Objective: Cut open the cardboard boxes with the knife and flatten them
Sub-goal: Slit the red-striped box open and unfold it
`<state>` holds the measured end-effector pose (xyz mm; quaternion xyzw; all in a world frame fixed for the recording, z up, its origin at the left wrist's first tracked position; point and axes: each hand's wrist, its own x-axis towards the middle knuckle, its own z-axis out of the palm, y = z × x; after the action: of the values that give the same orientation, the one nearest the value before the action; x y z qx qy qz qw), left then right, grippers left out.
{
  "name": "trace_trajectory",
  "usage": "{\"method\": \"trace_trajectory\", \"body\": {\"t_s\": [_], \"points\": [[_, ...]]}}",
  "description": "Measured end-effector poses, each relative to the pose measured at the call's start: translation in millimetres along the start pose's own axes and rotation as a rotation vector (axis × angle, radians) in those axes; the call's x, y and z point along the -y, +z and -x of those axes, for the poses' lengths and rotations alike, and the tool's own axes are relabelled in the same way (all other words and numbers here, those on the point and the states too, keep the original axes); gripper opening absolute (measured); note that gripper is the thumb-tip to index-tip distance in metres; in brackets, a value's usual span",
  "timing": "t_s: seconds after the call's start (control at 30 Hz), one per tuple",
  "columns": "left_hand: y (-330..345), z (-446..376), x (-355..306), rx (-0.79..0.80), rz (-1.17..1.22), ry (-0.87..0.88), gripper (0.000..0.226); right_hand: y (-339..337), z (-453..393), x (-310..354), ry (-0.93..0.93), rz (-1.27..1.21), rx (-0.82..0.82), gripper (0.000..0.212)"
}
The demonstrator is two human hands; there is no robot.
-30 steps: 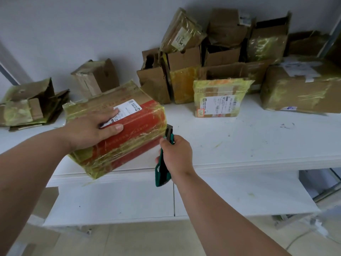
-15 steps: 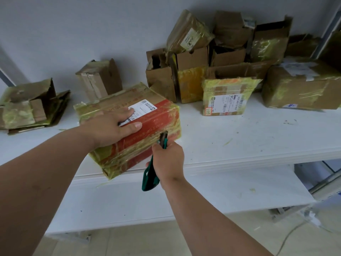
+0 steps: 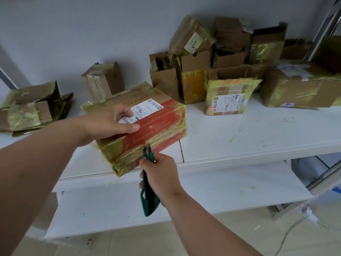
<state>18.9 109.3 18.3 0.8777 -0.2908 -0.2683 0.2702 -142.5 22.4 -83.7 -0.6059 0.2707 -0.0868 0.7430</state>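
My left hand (image 3: 112,124) lies palm down, fingers spread flat and thumb stretched forward, the forearm reaching in from the lower left. My right hand (image 3: 161,173) is curled into a closed fist near the front edge of the shelf, knuckles up, wrist bent slightly, its forearm rising from the lower right.

We see a cardboard box (image 3: 140,126) wrapped in glossy, wrinkled yellowish tape, with a smooth white paper label (image 3: 143,110). The knife (image 3: 148,183) shows a green plastic handle and a dull metal tip. The white shelf (image 3: 249,137) looks smooth, scuffed, faintly shiny.
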Motion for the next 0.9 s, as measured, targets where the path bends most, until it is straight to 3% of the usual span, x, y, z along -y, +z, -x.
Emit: {"method": "trace_trajectory", "body": {"t_s": [0.17, 0.43, 0.9], "points": [[-23.2, 30.1, 31.0, 0.135, -0.185, 0.037, 0.084, -4.0, -4.6, 6.1, 0.002, -0.008, 0.014, 0.013], [-9.0, 15.1, 65.8, -0.055, -0.568, 0.191, 0.091, 15.0, 0.4, -0.3, 0.002, -0.04, -0.078, 0.019], [6.1, 10.9, 65.1, -0.121, -0.559, 0.136, 0.094, 67.2, 41.6, -29.2, -0.042, 0.065, 0.04, 0.014]]}}
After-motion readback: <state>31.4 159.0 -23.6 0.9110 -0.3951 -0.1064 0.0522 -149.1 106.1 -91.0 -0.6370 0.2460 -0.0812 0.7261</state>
